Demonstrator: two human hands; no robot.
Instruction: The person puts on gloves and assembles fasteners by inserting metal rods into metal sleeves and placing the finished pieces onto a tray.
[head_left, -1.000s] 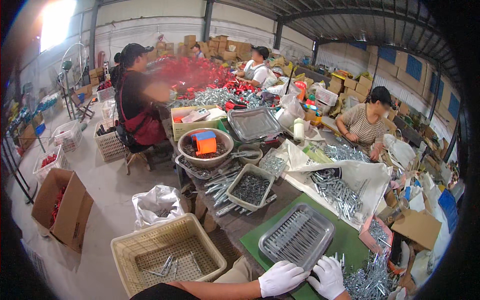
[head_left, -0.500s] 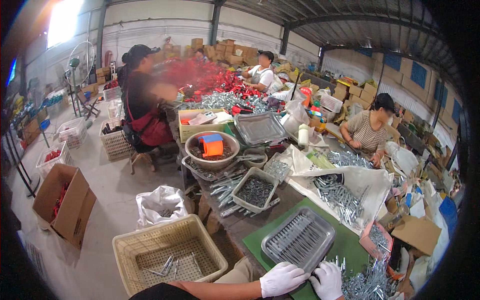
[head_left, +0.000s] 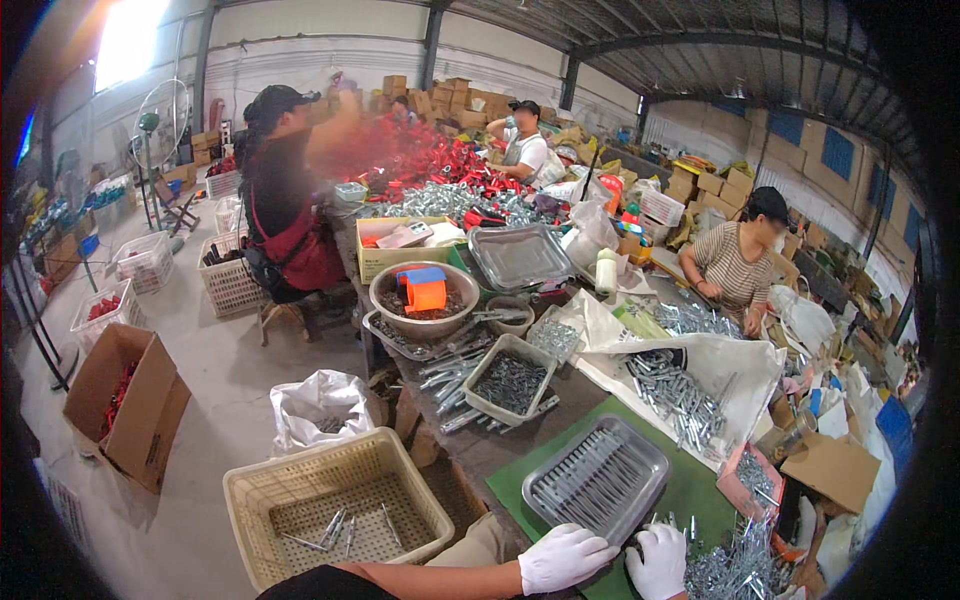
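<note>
A grey plastic tray (head_left: 655,461) filled with rows of slim metal rods (head_left: 598,478) rests on a green mat (head_left: 540,462). Just at its near edge is my left hand (head_left: 568,558), in a white glove, its fingers drawn together and pointing right; whatever they hold is hidden. My right hand (head_left: 657,562), also gloved in white, lies right of the tray's near corner with thumb and fingers apart. Its fingertips are beside loose silver metal pins (head_left: 692,528) on the mat. A larger heap of silver metal parts (head_left: 745,565) spreads to the right of that hand.
A beige plastic basket (head_left: 245,500) with several metal rods stands at the left. Beyond the tray are a white container of dark screws (head_left: 510,380), a metal bowl (head_left: 425,305) and a white sack (head_left: 740,375) under metal tubes. Co-workers sit around the long table.
My right hand has shifted slightly right, away from my left fingertips, and its thumb has spread. My left hand stays put. At the far left of the table, a co-worker's arm has risen.
</note>
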